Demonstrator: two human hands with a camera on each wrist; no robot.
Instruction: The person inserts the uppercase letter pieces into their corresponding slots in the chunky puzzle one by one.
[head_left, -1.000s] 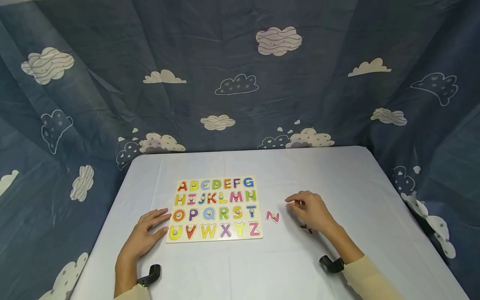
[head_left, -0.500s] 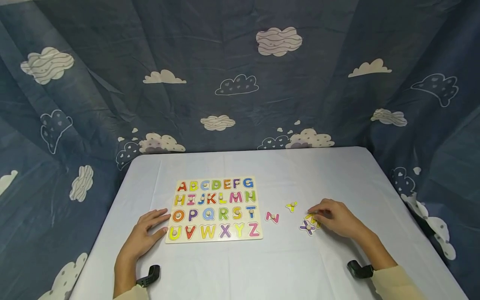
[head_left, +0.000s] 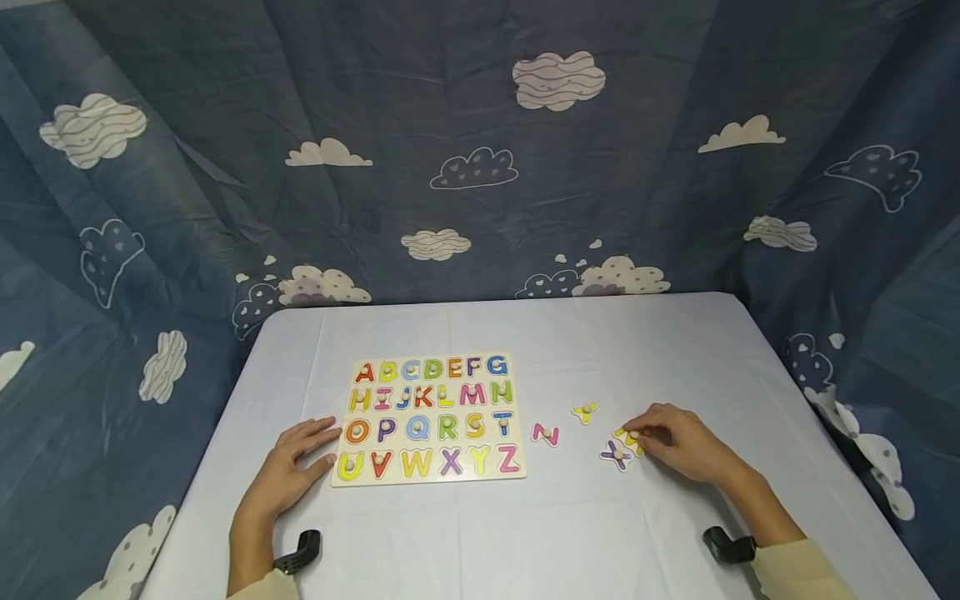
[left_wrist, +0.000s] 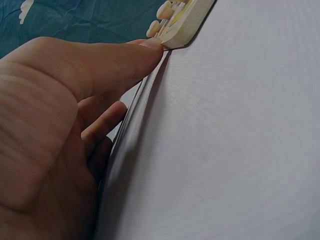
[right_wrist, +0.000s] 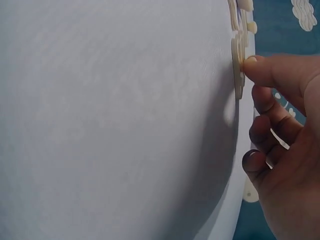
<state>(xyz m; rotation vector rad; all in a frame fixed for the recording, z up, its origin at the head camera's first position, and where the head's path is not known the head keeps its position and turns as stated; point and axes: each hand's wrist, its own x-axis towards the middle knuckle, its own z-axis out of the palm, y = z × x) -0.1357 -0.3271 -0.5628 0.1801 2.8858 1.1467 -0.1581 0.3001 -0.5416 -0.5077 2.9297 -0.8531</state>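
A wooden alphabet puzzle board [head_left: 427, 482] with coloured letters lies on the table. My left hand [head_left: 288, 467] rests at its left side, fingers extended and thumb tip at the board's near corner [left_wrist: 187, 37] in the left wrist view. My right hand [head_left: 686, 442] pinches a yellow letter piece [head_left: 638, 450] by its knob; the fingers partly cover it. In the right wrist view this piece [right_wrist: 237, 75] stays close over the cloth, thumb on the knob. Touching or nearly so is a purple X piece [head_left: 616, 455]. A yellow Y piece [head_left: 583, 413] lies farther back.
A pink piece shaped like an N or a turned Z [head_left: 545, 434] lies between the board and the other loose pieces. White cloth covers the table [head_left: 465, 542]. A dark cloud-patterned curtain [head_left: 480, 217] hangs around its back and sides.
My right hand has moved right and down from above the Y piece to the yellow letter piece beside the X, uncovering the Y. My left hand and the board have stayed put.
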